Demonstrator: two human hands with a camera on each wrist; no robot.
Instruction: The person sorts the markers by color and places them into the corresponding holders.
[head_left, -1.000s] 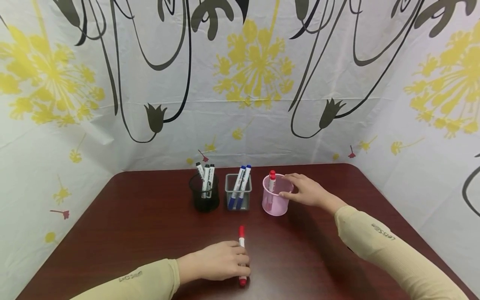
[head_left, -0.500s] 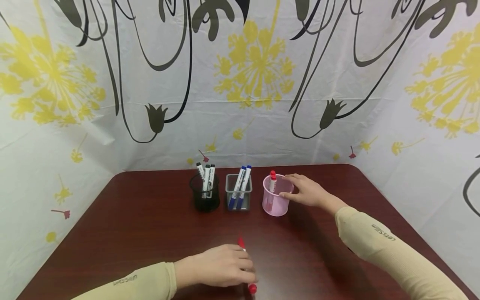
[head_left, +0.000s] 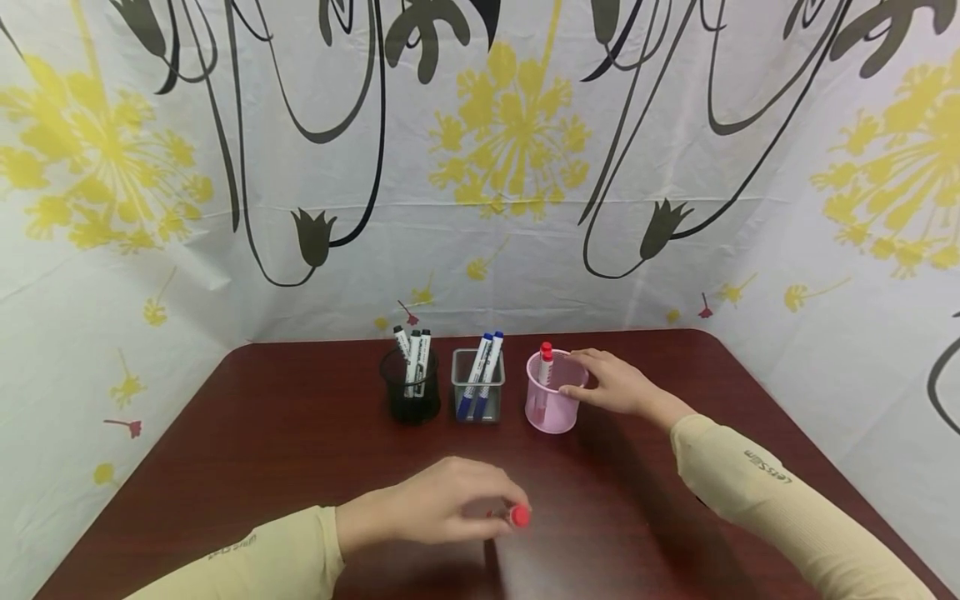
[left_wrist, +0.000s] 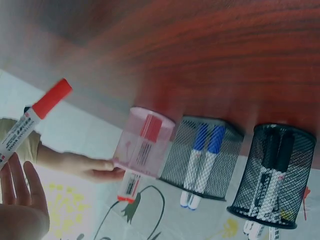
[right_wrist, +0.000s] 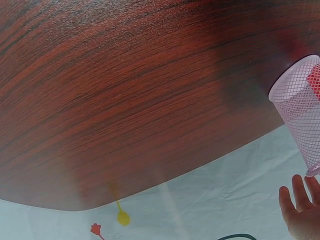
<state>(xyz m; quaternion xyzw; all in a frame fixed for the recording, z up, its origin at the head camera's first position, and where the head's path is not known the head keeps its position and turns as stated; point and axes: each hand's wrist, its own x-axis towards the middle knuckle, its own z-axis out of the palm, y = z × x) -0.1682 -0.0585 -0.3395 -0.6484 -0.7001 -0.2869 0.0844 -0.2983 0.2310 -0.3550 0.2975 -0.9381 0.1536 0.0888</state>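
My left hand (head_left: 442, 504) holds a red-capped marker (head_left: 519, 516) above the table, the thumb on one side and the fingers on the other. In the left wrist view, the marker's white barrel (left_wrist: 19, 135) and red cap show beside the fingers. The head view shows the marker nearly end-on, mostly hidden by the hand. My right hand (head_left: 618, 383) grips the rim of a pink mesh pen cup (head_left: 553, 410) from the right, thumb on the near side and fingers on the far side. Red-capped markers (head_left: 546, 367) stand inside that cup.
Left of the pink cup stands a grey square mesh holder (head_left: 477, 410) with blue markers (head_left: 480, 375). Further left is a black mesh cup (head_left: 412, 407) with black-capped markers (head_left: 417, 358). All stand towards the back of a dark wooden table (head_left: 300, 433), before a patterned cloth (head_left: 420, 167).
My left hand has picked up the red marker from the table and tilted it, cap end towards the right. The right hand stays at the pink cup.
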